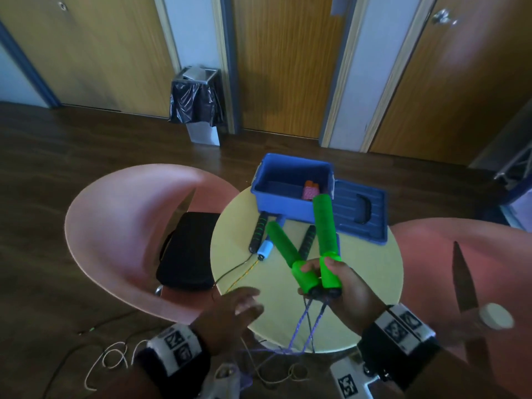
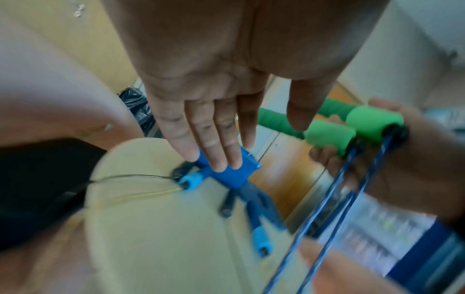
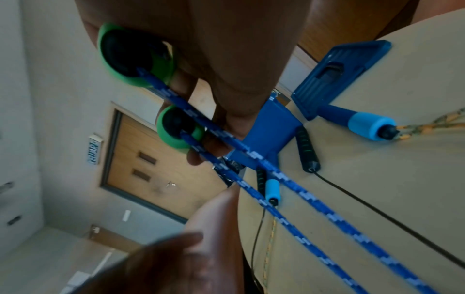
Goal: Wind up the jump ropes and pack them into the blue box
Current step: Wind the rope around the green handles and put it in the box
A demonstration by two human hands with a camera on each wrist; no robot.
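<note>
My right hand (image 1: 331, 276) grips both green handles (image 1: 324, 226) of a jump rope above the round table (image 1: 368, 283); the handles fan out toward the blue box (image 1: 283, 204). Its blue-purple cord (image 1: 302, 326) hangs in two strands off the table's near edge (image 3: 314, 216). My left hand (image 1: 239, 303) hovers flat and empty over the table's near left edge, fingers straight (image 2: 214, 139). Black handles (image 1: 257, 233) and light-blue handles (image 1: 264, 250) of other ropes lie on the table before the box, their thin cords trailing left. The box holds a pink and orange item (image 1: 311, 191).
The box's blue lid (image 1: 359, 214) lies to its right on the table. Pink chairs (image 1: 121, 231) flank the table; the left one holds a black bag (image 1: 187, 254). Loose cords (image 1: 115, 358) lie on the wooden floor. A lined bin (image 1: 198, 102) stands by the doors.
</note>
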